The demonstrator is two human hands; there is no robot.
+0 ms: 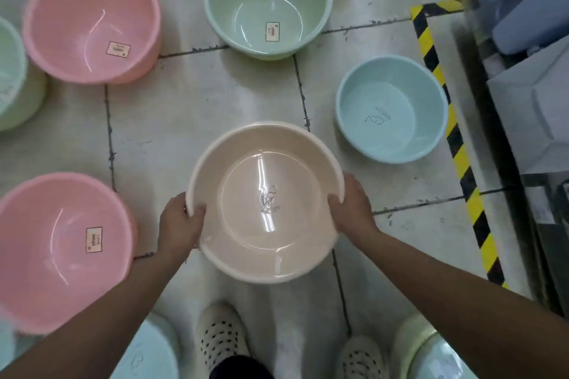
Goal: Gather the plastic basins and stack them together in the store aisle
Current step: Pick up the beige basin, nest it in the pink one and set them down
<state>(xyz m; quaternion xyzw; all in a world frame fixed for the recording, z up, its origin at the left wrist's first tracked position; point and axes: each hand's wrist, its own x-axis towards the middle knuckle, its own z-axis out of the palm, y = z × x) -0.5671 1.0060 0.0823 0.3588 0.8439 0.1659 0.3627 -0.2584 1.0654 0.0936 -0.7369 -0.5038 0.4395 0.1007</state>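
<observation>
fingers and thumb of the left hand (pixel 180 220) curl round the left rim of the beige basin (pixel 268 203), thumb lying inside it. the basin sits mouth-up between both hands, just ahead of the person's shoes (pixel 221 338), over the tiled floor (pixel 184 120). the right hand (pixel 351 208) grips the opposite rim the same way. around it on the floor stand an upper pink basin (pixel 89 21) and a lower pink basin (pixel 58 252) at left, a green basin (pixel 268 3) beyond, and a blue basin (pixel 391 111) at right, next to striped tape (pixel 455 132).

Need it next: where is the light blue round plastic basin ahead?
The light blue basin sits right of centre in the head view, between the held beige round plastic basin and the yellow-black floor tape.
</observation>
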